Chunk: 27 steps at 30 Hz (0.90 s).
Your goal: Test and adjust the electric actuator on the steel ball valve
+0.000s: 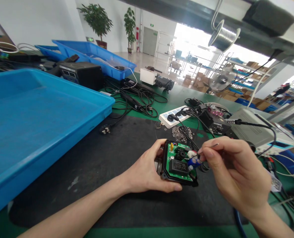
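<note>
My left hand (149,170) grips a black housing (165,175) from its left side, thumb along the near edge. Inside the housing a green circuit board (172,152) faces up, carrying a black block (178,166), blue cylindrical parts (193,162) and a yellow part (171,146). Over the right edge of the board, my right hand (232,168) pinches a thin dark wire-like piece (215,144) between thumb and forefinger. One end of that piece sticks out above the fingers; its other end, near the board's white part, is too small to make out.
A large blue tray (50,96) fills the left. Beyond the housing lie small metal rings (180,134) and a white power strip (173,116) with plugs. Tangled black cables (144,99) lie farther back. A grey instrument (258,132) stands at right; a solder spool (223,35) hangs above.
</note>
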Tool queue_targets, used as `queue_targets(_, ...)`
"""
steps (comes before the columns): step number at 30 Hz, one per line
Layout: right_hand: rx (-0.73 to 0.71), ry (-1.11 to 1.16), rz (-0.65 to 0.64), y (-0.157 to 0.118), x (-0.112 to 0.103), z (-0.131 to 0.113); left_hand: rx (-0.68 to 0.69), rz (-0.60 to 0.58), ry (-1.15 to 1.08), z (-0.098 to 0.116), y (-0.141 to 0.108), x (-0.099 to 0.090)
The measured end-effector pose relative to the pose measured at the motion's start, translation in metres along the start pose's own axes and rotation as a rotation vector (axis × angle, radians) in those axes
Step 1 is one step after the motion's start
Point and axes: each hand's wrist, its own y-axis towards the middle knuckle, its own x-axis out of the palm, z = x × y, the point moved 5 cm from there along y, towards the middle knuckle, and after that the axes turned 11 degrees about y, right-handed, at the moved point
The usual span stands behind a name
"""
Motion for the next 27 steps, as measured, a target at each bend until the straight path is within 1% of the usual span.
queue_targets(4,-0.113,0.027,-0.039,-0.001,0.0,-0.006,0.002,-0.004,-0.006,-0.001,0.0,0.0)
queue_targets(7,-0.155,0.01,-0.113,-0.003,0.0,-0.01,-0.004,0.005,0.013,-0.002,0.0,0.0)
queue_targets(9,-0.185,-0.042,-0.157,-0.004,0.0,-0.013,-0.009,0.002,0.017,-0.002,0.0,0.0)
queue_targets(14,-0.329,-0.152,-0.198,-0.006,-0.005,-0.028,-0.009,0.005,0.021,-0.001,0.0,-0.001)
queue_targets(18,-0.421,-0.292,-0.266,-0.007,-0.006,-0.038,-0.013,-0.009,0.008,-0.001,0.0,0.0)
queue_targets(22,-0.46,-0.35,-0.256,-0.007,-0.008,-0.043,-0.021,-0.009,0.029,-0.001,-0.001,-0.001)
queue_targets(24,-0.462,-0.352,-0.242,-0.007,-0.009,-0.044,-0.025,-0.011,0.032,-0.001,0.0,-0.001)
queue_targets(27,-0.462,-0.338,-0.256,-0.007,-0.009,-0.044,-0.031,-0.017,0.034,-0.001,0.0,-0.001)
